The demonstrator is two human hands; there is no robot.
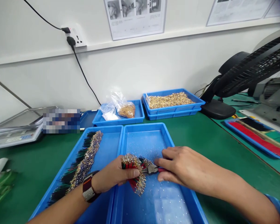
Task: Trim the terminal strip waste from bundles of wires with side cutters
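Two hands are close together over a blue tray (140, 208). The left hand (115, 174) pinches a bundle of metal-tipped wires (131, 160) under its thumb. Just right of those fingers, the right hand's (177, 165) curled fingers grip red-handled pliers (151, 169), nose at the bundle; I can't tell what it bites. Left of both, more wires (86, 158) lie in another tray (110, 140).

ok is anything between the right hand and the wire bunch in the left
Only the pliers in the right hand, jaws at the wire bunch in the left hand; nothing else visible stands between.
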